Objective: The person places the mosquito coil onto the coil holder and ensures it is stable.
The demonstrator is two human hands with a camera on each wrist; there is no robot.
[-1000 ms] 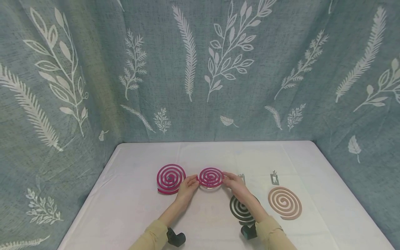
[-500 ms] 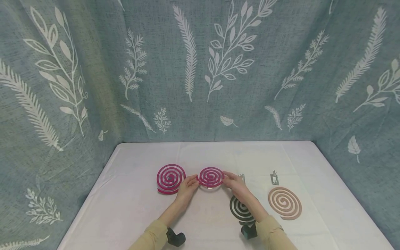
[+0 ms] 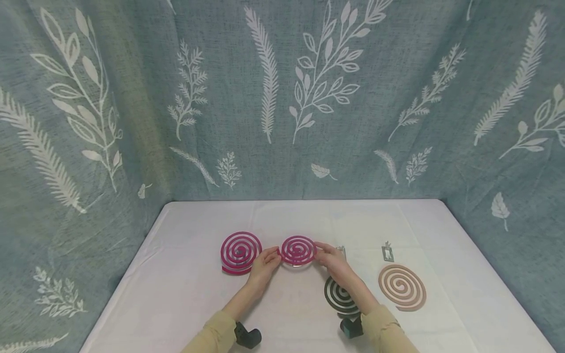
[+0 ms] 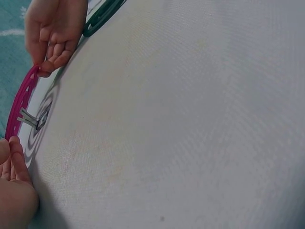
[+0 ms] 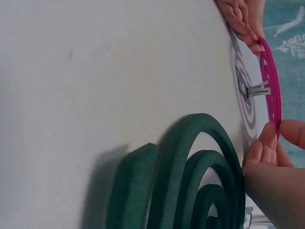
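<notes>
A magenta mosquito coil [image 3: 297, 250] is held level between my two hands, over a small metal coil stand [image 5: 257, 90]. The stand's prongs reach up to the coil's middle in both wrist views. My left hand [image 3: 264, 268] pinches the coil's left edge between thumb and fingers. On the opposite edge, my right hand [image 3: 334, 263] pinches it the same way. Another magenta coil [image 3: 240, 251] is just left of my left hand, with grey metal showing at its centre. Beneath my right forearm lies a dark green coil [image 5: 167, 176], partly covered in the head view.
A tan coil [image 3: 400, 284] lies on the white tablecloth [image 3: 300, 215] at the right, with a flat metal stand [image 3: 388, 252] behind it. Another metal stand [image 3: 343, 251] is partly hidden behind my right hand. Patterned blue-green curtains [image 3: 282, 166] enclose the table.
</notes>
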